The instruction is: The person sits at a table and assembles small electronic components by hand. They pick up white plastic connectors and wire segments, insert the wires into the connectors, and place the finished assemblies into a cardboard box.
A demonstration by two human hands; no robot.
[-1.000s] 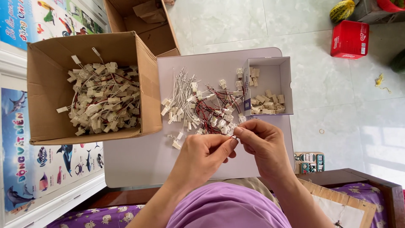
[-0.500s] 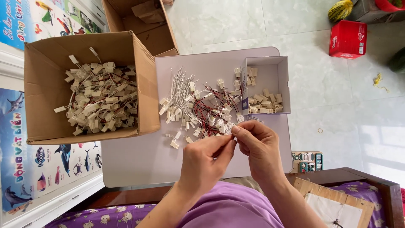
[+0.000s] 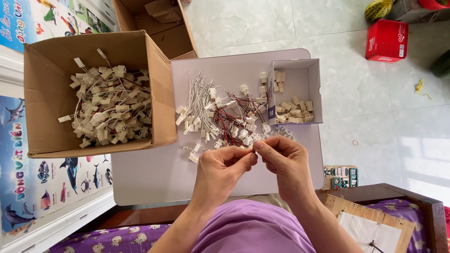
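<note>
Pinching a tiny connector (image 3: 253, 149) between them, the left hand (image 3: 224, 166) and right hand (image 3: 283, 159) meet fingertip to fingertip above the desk (image 3: 154, 173), just below the wire pile (image 3: 220, 117). It looks light and fiddly (thin leads probably bend easily), best gripped by its plastic body.

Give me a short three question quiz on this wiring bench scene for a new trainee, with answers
1. True or false: the big cardboard box is empty.
2. Which lies nearest the hands: A the red box, B the pile of wired connectors, C the small white box?
3. What do the left hand and right hand pinch?

Key: 1 false, it holds connectors. 2 B. 3 A small connector piece, too small to tell more.
</note>
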